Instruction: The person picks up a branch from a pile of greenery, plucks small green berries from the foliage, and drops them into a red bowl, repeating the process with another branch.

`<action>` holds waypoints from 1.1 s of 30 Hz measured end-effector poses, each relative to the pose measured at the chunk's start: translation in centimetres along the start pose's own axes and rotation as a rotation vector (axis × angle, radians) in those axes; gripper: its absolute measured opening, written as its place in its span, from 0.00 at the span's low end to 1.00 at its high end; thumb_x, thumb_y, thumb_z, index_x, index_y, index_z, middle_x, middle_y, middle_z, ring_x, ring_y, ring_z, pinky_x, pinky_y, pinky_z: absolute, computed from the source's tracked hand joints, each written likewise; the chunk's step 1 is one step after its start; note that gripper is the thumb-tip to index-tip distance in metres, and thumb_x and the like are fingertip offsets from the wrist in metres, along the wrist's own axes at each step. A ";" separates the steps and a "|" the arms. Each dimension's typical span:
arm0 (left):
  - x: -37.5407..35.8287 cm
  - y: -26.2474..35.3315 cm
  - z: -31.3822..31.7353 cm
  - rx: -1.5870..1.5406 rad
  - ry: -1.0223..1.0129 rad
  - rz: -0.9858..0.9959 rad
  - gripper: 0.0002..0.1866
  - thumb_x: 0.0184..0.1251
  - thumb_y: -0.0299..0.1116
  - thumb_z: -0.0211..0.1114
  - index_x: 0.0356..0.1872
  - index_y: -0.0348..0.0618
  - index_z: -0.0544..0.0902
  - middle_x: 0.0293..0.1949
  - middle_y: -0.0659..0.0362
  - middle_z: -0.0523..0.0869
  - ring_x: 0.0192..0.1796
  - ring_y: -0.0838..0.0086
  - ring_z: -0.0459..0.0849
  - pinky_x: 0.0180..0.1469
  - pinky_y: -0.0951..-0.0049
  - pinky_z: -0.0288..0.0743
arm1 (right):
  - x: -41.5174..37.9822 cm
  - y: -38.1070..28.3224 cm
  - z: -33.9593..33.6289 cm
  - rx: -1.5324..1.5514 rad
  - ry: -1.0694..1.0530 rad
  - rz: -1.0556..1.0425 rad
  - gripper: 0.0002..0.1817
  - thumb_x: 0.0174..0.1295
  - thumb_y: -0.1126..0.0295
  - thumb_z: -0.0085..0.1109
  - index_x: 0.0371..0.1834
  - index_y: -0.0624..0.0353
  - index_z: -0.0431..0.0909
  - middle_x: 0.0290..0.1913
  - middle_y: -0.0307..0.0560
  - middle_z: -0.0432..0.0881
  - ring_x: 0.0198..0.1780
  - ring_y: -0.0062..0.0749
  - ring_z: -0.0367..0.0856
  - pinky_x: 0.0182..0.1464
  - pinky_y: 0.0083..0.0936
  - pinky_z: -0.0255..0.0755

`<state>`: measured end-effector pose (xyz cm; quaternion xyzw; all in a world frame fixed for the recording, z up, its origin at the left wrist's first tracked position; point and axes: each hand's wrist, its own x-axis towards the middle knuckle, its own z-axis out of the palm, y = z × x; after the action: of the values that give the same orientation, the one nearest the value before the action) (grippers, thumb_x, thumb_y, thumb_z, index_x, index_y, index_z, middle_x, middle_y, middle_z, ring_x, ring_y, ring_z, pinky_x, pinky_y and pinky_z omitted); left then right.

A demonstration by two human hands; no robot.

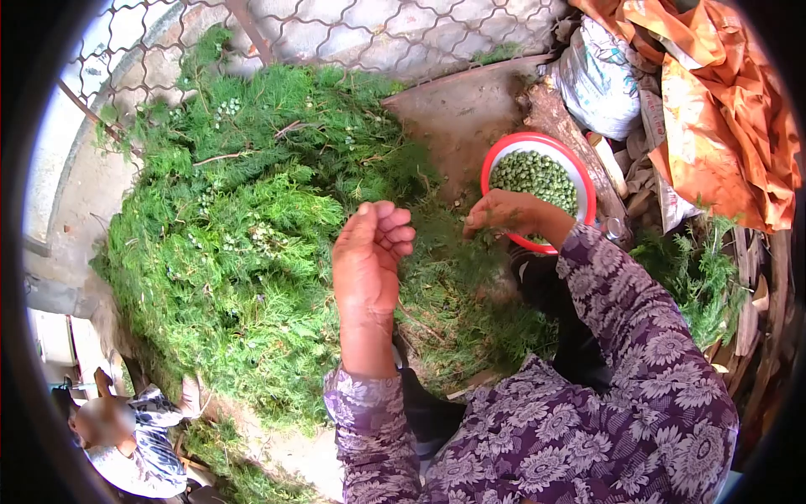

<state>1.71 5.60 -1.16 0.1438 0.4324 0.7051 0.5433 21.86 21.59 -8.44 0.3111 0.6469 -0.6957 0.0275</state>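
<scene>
A large heap of green cut branches (243, 227) with small pale berries among the leaves fills the left and middle of the view. My left hand (369, 252) is raised palm up over the heap's right side, its fingers curled; whether anything sits in them is too small to tell. Over the near left rim of a red-and-white basin (589, 181), my right hand (514, 212) has its fingers pinched together beside a blurred green sprig. What that pinch holds cannot be made out. Many round green berries (533, 176) lie in the basin.
A wire fence (361, 38) runs along the back. White sack (598, 80), orange sheeting (714, 109) and a log (558, 118) are at the right, with firewood (760, 294) below. Another person (138, 441) is at the lower left.
</scene>
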 end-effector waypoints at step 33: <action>2.5 -7.6 2.3 -0.020 0.069 -0.268 0.10 0.58 0.26 0.61 0.41 0.43 0.75 0.36 0.62 0.80 0.38 0.74 0.79 0.40 0.70 0.75 | -4.3 -4.1 -1.4 0.287 0.390 -0.275 0.18 0.63 0.58 0.52 0.44 0.63 0.75 0.37 0.42 0.79 0.35 0.21 0.79 0.38 0.19 0.74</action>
<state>7.25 9.11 -6.28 0.0553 0.4591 0.6350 0.6188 24.12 21.95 -2.75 0.3492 0.5710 -0.7044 -0.2364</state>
